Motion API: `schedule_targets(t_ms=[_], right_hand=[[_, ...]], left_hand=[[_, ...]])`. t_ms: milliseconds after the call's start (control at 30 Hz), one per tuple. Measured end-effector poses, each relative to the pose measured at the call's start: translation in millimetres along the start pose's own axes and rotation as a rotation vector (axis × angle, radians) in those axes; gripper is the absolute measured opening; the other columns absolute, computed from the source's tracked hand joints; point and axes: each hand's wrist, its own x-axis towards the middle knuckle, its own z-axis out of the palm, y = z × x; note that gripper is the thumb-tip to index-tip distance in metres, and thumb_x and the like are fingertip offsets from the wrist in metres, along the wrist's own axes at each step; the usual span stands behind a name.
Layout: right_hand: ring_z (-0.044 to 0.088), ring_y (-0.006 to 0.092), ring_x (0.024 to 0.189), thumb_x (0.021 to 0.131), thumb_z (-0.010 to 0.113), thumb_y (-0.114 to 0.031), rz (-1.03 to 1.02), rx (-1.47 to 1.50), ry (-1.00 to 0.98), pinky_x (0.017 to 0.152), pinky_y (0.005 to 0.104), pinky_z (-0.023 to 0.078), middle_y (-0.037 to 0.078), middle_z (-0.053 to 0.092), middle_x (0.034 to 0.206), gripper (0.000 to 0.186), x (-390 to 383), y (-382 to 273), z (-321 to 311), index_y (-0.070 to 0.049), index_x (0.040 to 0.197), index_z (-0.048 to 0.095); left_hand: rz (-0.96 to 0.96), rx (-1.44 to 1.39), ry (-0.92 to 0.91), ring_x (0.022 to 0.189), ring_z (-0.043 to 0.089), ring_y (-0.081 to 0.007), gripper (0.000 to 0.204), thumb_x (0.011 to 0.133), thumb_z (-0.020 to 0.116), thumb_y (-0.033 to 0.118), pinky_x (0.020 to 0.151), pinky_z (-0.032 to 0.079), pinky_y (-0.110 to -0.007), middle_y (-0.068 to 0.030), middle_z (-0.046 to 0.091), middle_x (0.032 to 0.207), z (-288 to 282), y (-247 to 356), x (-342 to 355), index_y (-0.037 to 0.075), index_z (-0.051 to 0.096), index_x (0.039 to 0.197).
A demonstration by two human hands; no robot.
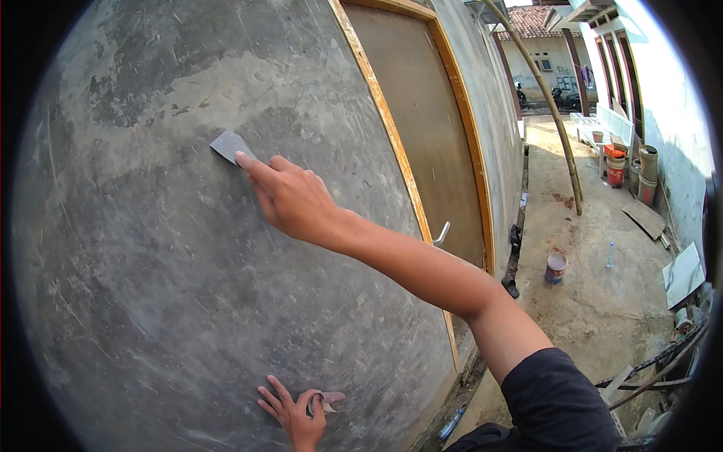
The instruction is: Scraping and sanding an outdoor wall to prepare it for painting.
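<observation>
My right hand (290,192) grips a flat grey scraper blade (227,145) against the mottled grey cement wall (151,264), high up and left of the door. Low on the same wall, my left hand (297,413) has some fingers spread on the surface, while its thumb and forefinger are curled round a small crumpled, pinkish-grey scrap (329,399), perhaps paper. My right forearm crosses in front of the wooden door frame (388,120) and the brown door (418,98) with its metal handle (444,233).
A narrow concrete path (587,301) runs on the right, with a paint can (556,268), a plastic bottle (609,256), a leaning pole (553,105), stacked buckets (615,172), a white bench (610,124), a tile (682,275) and cluttered rods (655,380). Dark footwear (514,239) lies along the wall's foot.
</observation>
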Motion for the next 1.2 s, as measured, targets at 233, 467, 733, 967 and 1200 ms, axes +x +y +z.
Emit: schedule_targets(t_ms=[233,467,733,967,1200], right_hand=[[0.057,0.0348,0.063,0.094,0.055,-0.010,0.032,-0.081,-0.118,0.056,0.0454,0.046,0.015,0.056,0.084,0.051,7.8,-0.2,-8.4,-0.019,0.144,0.047],[0.059,0.0371,0.067,0.094,0.054,-0.011,0.080,-0.086,-0.151,0.059,0.0476,0.048,0.016,0.056,0.086,0.057,-6.1,-10.5,-1.9,-0.020,0.149,0.041],[0.059,0.0379,0.068,0.095,0.053,-0.011,0.085,-0.041,-0.126,0.060,0.0489,0.048,0.016,0.056,0.084,0.056,-3.0,-14.6,9.1,-0.021,0.149,0.041],[0.058,0.0380,0.067,0.095,0.053,-0.011,0.094,-0.112,-0.102,0.060,0.0493,0.047,0.015,0.055,0.082,0.057,11.7,-15.5,0.6,-0.027,0.149,0.041],[0.058,0.0378,0.065,0.096,0.052,-0.010,0.119,-0.121,-0.216,0.060,0.0490,0.046,0.016,0.054,0.077,0.059,-13.1,-12.1,0.9,-0.028,0.150,0.039]], left_hand=[[0.027,0.057,0.036,0.149,-0.004,-0.0501,0.012,0.086,0.067,0.027,0.117,-0.003,-0.064,-0.0204,0.009,0.164,1.4,3.6,1.8,0.019,0.075,0.090],[0.029,0.057,0.017,0.149,-0.001,-0.0503,0.012,0.085,0.065,0.025,0.117,-0.001,-0.065,-0.0196,0.012,0.164,3.8,-2.2,-0.4,0.018,0.074,0.088],[0.005,0.052,-0.009,0.148,0.001,-0.0517,0.015,0.085,0.065,0.028,0.115,-0.001,-0.067,-0.0198,0.015,0.164,3.8,-4.7,-3.5,0.020,0.076,0.092],[0.023,-0.009,-0.060,0.148,0.004,-0.0515,0.016,0.088,0.066,0.031,0.115,-0.002,-0.068,-0.0148,0.015,0.165,3.9,-5.3,-10.5,0.022,0.076,0.095],[-0.012,-0.028,-0.083,0.149,0.004,-0.0503,0.016,0.089,0.065,0.033,0.115,-0.001,-0.068,-0.0120,0.013,0.165,0.1,-8.4,-18.1,0.023,0.076,0.096]])
